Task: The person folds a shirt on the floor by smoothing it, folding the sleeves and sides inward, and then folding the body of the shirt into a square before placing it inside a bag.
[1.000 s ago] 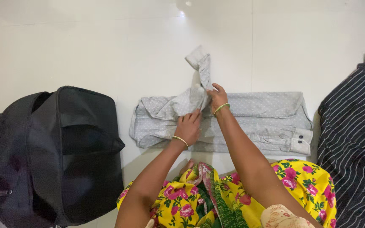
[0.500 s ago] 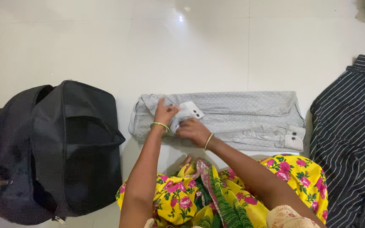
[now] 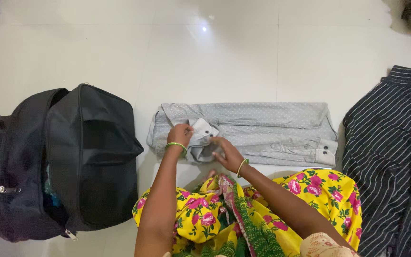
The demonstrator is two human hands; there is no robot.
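On the pale tiled floor (image 3: 224, 52), just in front of the seated person's knees, 1 grey dotted shirt (image 3: 262, 126) lies folded into a long flat band, running left to right.

Item: shirt. Thin woven cloth, soft and limp, light by the look of it; it would sag and lose its folds if lifted by 1 corner. Not fragile, not slippery against the tile as far as I can judge. 2 cuffs: 1 cuff (image 3: 202, 129) turned in at the left end, the other cuff (image 3: 328, 152) lying flat at the lower right edge, both stiffer than the body cloth and carrying dark buttons.

Left hand (image 3: 181, 133): fingers curled onto the folded sleeve at the left end, pinching the cloth beside the turned-in cuff.

Right hand (image 3: 226, 152): lying flat and unclenched, palm down, touching the shirt's near edge just right of that cuff, grasping nothing.

Best hold, in my judgement: the doubled edges or both ends of the band at once, where the layers give some body.

Nearby: 1 black bag (image 3: 79, 157) to the left, zip undone, near the shirt but apart; 1 dark striped garment (image 3: 396, 157) spread at the right, apart from it.
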